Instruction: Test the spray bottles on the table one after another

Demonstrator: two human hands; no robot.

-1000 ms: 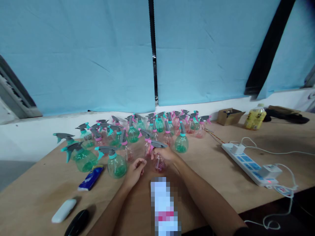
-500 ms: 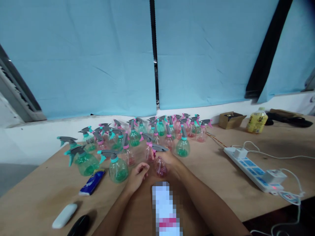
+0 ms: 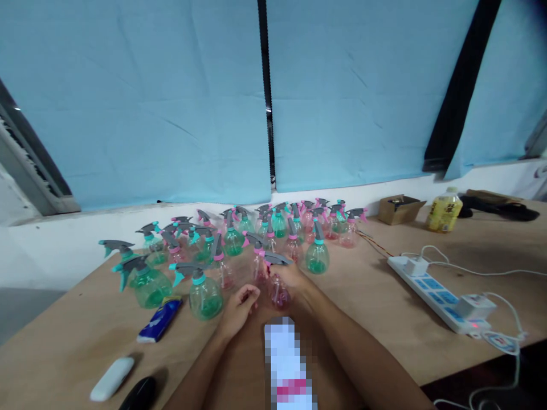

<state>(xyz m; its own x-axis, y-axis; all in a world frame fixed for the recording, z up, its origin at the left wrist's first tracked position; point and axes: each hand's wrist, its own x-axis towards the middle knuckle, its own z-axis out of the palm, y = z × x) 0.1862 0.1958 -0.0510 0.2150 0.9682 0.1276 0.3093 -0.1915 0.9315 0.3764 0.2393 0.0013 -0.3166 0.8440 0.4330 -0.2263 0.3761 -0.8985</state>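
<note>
Right hand grips the pink spray bottle by its neck at frame centre, left hand loosely curled, empty beside it; it looks light, thin-walled, likely slippery plastic.

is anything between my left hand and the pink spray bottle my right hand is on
Nothing visible. The left hand sits just left of the pink spray bottle that the right hand grips near its neck; only bare table shows between them.
</note>
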